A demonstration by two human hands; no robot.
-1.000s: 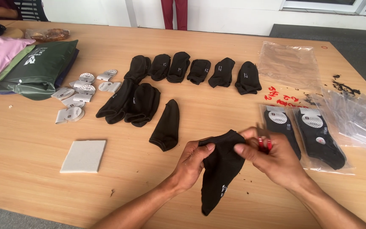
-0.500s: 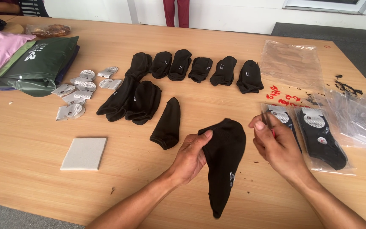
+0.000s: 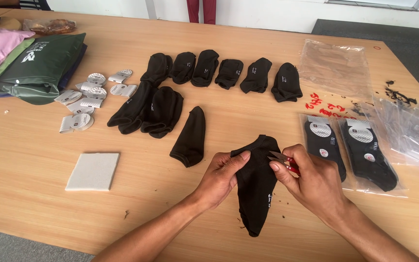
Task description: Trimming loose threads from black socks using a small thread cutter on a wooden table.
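Head view, and both hands are on one black sock (image 3: 255,187) lying flat on the wooden surface (image 3: 20,194). Left hand (image 3: 221,177) pinches the sock's cuff edge between thumb and fingers. Right hand (image 3: 316,182) is closed around small red-handled thread snips (image 3: 283,160), blades pointing at that same cuff. Just beyond the left hand lies a single black sock (image 3: 190,138); farther off, a row of folded black socks (image 3: 219,70). Right beside the right hand sit two bagged sock pairs (image 3: 350,150), with clear plastic bags (image 3: 335,68) past them. Well left of the left hand rests a grey square pad (image 3: 93,171), then card labels (image 3: 85,94) and folded garments (image 3: 34,68). White wall and grey floor (image 3: 403,34) edge the surface.
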